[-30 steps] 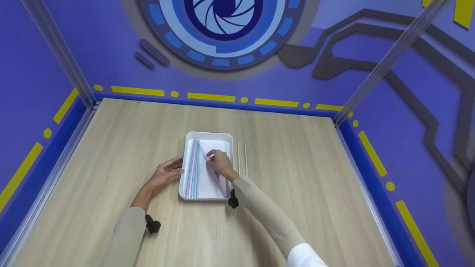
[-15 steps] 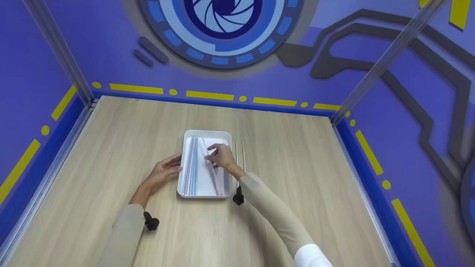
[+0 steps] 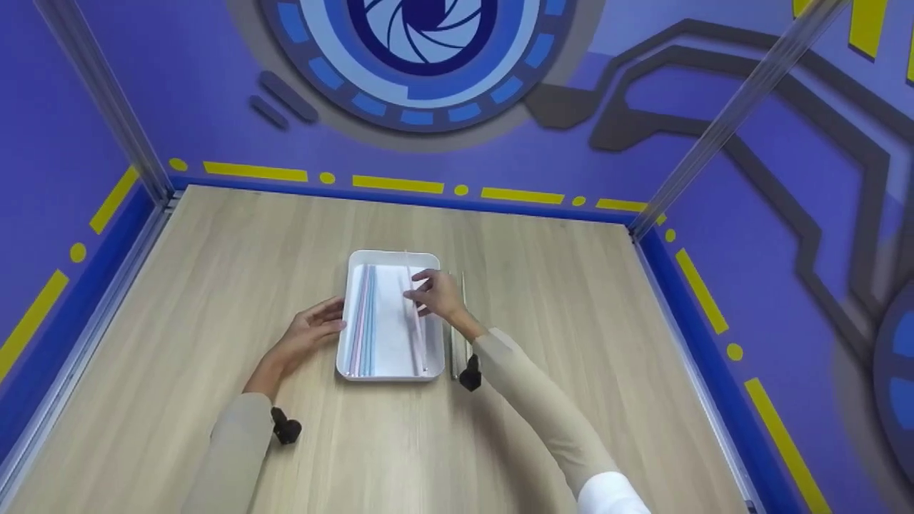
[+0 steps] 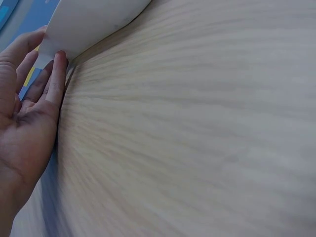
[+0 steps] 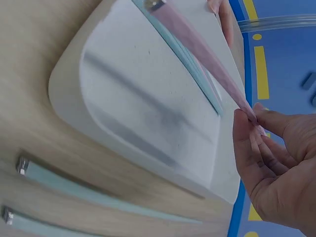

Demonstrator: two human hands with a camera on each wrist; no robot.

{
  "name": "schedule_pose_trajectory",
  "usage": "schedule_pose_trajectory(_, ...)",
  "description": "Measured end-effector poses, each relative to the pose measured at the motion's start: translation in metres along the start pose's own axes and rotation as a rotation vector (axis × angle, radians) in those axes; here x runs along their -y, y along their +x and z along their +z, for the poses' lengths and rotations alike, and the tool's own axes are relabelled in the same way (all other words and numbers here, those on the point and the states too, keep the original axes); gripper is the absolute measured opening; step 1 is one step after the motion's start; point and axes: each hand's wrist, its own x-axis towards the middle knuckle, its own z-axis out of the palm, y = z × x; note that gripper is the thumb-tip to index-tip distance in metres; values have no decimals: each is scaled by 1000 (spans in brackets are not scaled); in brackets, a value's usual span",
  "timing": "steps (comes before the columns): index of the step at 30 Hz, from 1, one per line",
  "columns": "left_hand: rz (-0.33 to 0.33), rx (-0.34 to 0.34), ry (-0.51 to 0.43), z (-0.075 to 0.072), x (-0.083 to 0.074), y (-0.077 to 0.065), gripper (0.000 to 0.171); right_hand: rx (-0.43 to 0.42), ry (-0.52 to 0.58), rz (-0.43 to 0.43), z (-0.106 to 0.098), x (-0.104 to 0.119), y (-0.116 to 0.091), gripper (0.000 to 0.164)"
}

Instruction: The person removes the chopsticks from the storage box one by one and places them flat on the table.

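Thumb and fingertips of my right hand [image 3: 439,294] pinch a pink chopstick [image 5: 202,54] with a metal cap on its thick end. That chopstick slants over the right half of a white tray [image 3: 389,346], its capped end toward me. Along the tray's left side lie several pink and blue chopsticks [image 3: 368,321], side by side. My left hand [image 3: 303,334] touches the tray's left wall, fingers fairly straight; the left wrist view shows the fingertips [image 4: 59,61] right at the wall.
Two pale green chopsticks [image 5: 89,190] with metal caps lie on the wooden table [image 3: 571,343], just right of the tray. Blue-purple panels [image 3: 500,157] with yellow marks enclose the table at the back and sides.
My right hand has moved right across the tray with the pink chopstick, which now stands less slanted and farther from the row. The left hand has stayed at the tray's left side.
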Motion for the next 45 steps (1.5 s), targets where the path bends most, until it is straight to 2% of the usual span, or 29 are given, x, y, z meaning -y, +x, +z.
schedule_pose_trajectory(3, 1, 3, -19, 0, -1, 0, 68, -17, 21, 15, -9, -4, -2, 40)
schedule_pose_trajectory(11, 17, 14, 17, 0, 0, -1, 70, -100, 7, 55, -39, -20, -14, 37)
schedule_pose_trajectory(17, 27, 42, -18, -2, 2, -2, 67, -189, 24, 108, -60, -35, -24, 34)
schedule_pose_trajectory(25, 50, 45, -12, -2, 2, -3, 68, -228, -52, 109, -80, -52, -34, 35)
schedule_pose_trajectory(31, 23, 30, -15, 0, 1, -2, 68, -247, -107, 112, -85, -64, -40, 34)
schedule_pose_trajectory(35, 20, 17, -2, 1, 0, -1, 67, -258, -126, 145, -85, -71, -39, 32)
schedule_pose_trajectory(42, 24, -1, 3, 0, 0, -2, 66, -267, -180, 165, -77, -84, -38, 29)
schedule_pose_trajectory(45, 35, 22, 14, 0, 1, -2, 66, -271, -166, 177, -73, -89, -39, 28)
